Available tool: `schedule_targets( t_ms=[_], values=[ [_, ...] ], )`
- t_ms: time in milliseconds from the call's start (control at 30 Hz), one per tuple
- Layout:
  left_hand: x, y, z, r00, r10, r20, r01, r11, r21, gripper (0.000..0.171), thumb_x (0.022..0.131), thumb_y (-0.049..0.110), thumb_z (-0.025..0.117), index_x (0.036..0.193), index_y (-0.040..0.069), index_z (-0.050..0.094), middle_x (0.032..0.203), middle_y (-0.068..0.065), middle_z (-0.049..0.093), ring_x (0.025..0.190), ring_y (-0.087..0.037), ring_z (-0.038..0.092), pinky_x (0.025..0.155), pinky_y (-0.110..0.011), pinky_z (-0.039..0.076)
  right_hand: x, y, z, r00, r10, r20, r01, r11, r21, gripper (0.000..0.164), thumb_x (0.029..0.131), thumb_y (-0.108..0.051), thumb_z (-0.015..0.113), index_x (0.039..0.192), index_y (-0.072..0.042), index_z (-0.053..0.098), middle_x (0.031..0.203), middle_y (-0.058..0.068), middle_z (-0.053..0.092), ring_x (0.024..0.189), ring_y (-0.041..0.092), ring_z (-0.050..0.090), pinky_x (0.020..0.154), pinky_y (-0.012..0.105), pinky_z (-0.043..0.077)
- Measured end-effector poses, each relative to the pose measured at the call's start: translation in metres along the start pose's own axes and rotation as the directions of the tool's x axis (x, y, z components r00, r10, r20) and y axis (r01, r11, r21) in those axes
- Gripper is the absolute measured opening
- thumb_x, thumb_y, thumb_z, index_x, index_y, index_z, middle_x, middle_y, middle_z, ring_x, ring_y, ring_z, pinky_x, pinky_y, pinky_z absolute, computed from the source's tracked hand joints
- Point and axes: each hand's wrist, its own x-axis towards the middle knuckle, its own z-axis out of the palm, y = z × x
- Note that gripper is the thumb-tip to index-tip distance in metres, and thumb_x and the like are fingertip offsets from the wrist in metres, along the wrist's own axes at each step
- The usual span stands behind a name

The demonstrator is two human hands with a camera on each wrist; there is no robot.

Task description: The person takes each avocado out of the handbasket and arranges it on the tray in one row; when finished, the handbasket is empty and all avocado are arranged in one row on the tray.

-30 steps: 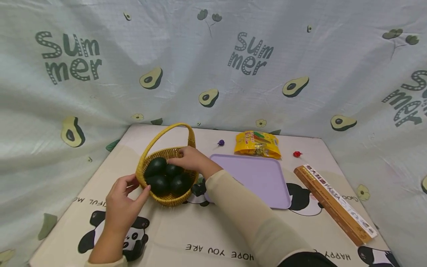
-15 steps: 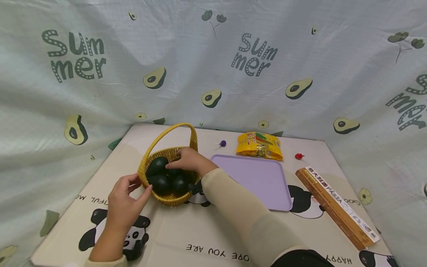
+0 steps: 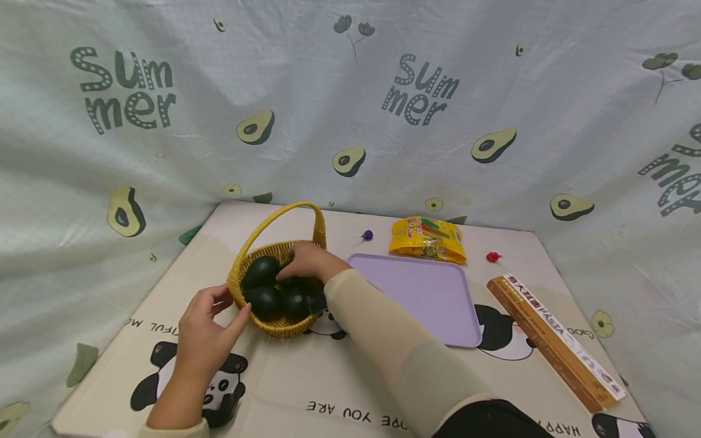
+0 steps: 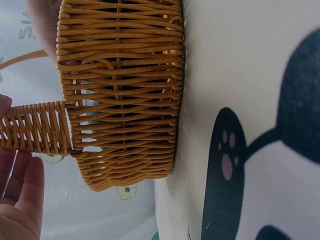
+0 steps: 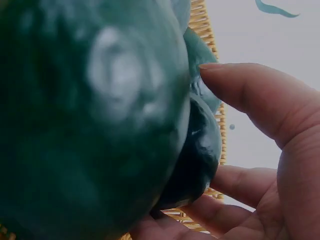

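Note:
A yellow wicker basket (image 3: 282, 330) with a tall arched handle stands at the table's left, holding several dark green avocados (image 3: 265, 303). My left hand (image 3: 205, 331) pinches the near-left base of the handle; the left wrist view shows the woven handle strip (image 4: 37, 129) between thumb and fingers. My right hand (image 3: 311, 260) reaches into the basket from the right. In the right wrist view its thumb and fingers lie around a dark avocado (image 5: 197, 150) at the back, while another avocado (image 5: 95, 120) fills the foreground. Part of the grip is hidden.
A purple tray (image 3: 421, 298) lies right of the basket. Behind it are a yellow candy bag (image 3: 428, 238) and a purple lollipop (image 3: 367, 235). A red lollipop (image 3: 493, 257) and a long pasta box (image 3: 555, 344) lie farther right. A printed cloth wall (image 3: 350, 91) surrounds the table.
My right hand has turned slightly and its forearm has shifted a little left; its thumb sits lower between the avocados. My left hand stays on the handle. The head view has shifted slightly.

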Motion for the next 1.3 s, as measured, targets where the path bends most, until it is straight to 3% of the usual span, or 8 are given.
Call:
schedule_targets(
  t_ms=[200,300,733,867,1000,1067,1233,1300],
  values=[
    [0.000,0.002,0.001,1.000,0.001,0.005,-0.001,1.000,-0.002,0.052,0.078,0.002,0.087,0.122,-0.001,0.060,0.113,-0.014,0.064,0.106,-0.028,0.068,0.092,0.007,0.037,0.003,-0.002,0.000,0.998,0.066,0.006,-0.066,0.996,0.056,0.048,0.081,-0.036,0.087,0.114,-0.007,0.069,0.105,0.003,0.070,0.097,0.017,0.066,0.090,0.037,0.061],
    [0.000,0.002,0.002,1.000,0.000,0.008,0.000,1.000,0.000,0.052,0.078,0.003,0.088,0.122,-0.001,0.060,0.114,-0.014,0.064,0.107,-0.028,0.068,0.092,0.007,0.037,0.003,-0.002,0.000,0.995,0.103,0.011,-0.104,0.989,0.104,0.042,0.079,-0.034,0.090,0.105,-0.009,0.069,0.096,0.001,0.069,0.092,0.016,0.066,0.090,0.037,0.061],
    [0.000,0.002,0.002,1.000,0.002,0.018,-0.002,1.000,0.008,0.053,0.078,0.004,0.088,0.123,0.000,0.060,0.114,-0.013,0.064,0.107,-0.029,0.069,0.093,0.007,0.037,0.002,-0.003,0.000,0.994,0.109,0.026,-0.110,0.991,0.079,0.041,0.080,-0.031,0.089,0.108,-0.009,0.070,0.096,0.000,0.068,0.091,0.016,0.066,0.091,0.038,0.062],
    [0.000,0.001,0.001,1.000,0.008,0.013,-0.008,1.000,0.009,0.053,0.077,0.004,0.088,0.122,0.000,0.061,0.113,-0.014,0.064,0.106,-0.030,0.069,0.092,0.007,0.037,-0.001,-0.005,-0.002,0.996,0.087,0.025,-0.088,0.995,0.053,0.047,0.082,-0.030,0.086,0.118,-0.008,0.067,0.105,0.002,0.069,0.095,0.017,0.065,0.090,0.038,0.061],
    [-0.001,-0.001,0.001,1.000,0.009,0.007,-0.009,1.000,0.008,0.053,0.076,0.003,0.089,0.121,0.000,0.061,0.112,-0.013,0.064,0.106,-0.030,0.069,0.092,0.008,0.037,-0.006,-0.007,-0.006,1.000,0.027,0.016,-0.027,0.999,0.025,0.063,0.084,-0.030,0.082,0.139,-0.008,0.060,0.129,0.005,0.066,0.107,0.017,0.063,0.097,0.037,0.059],
    [-0.001,-0.002,0.001,1.000,0.010,0.004,-0.010,1.000,0.011,0.053,0.076,0.003,0.089,0.121,0.000,0.061,0.112,-0.013,0.064,0.105,-0.030,0.069,0.092,0.008,0.037,-0.009,-0.008,-0.008,1.000,0.007,0.017,-0.008,0.998,0.057,0.068,0.085,-0.028,0.081,0.146,-0.012,0.056,0.140,0.005,0.060,0.107,0.017,0.062,0.091,0.036,0.061],
    [0.000,-0.002,-0.001,1.000,0.020,0.003,-0.020,1.000,0.008,0.052,0.076,0.003,0.089,0.121,-0.001,0.061,0.111,-0.014,0.064,0.106,-0.030,0.069,0.093,0.007,0.037,-0.018,-0.007,-0.015,0.999,-0.050,0.015,0.047,0.984,0.170,0.064,0.086,-0.022,0.080,0.145,-0.023,0.057,0.146,0.004,0.055,0.102,0.018,0.064,0.077,0.033,0.064],
    [0.000,-0.002,-0.002,1.000,0.022,0.005,-0.022,1.000,0.005,0.052,0.076,0.003,0.089,0.121,-0.001,0.061,0.112,-0.014,0.064,0.106,-0.030,0.069,0.093,0.007,0.037,-0.023,-0.005,-0.017,0.996,-0.086,0.009,0.083,0.979,0.185,0.059,0.086,-0.022,0.079,0.143,-0.023,0.060,0.142,0.004,0.058,0.103,0.017,0.063,0.082,0.034,0.064]
  ],
)
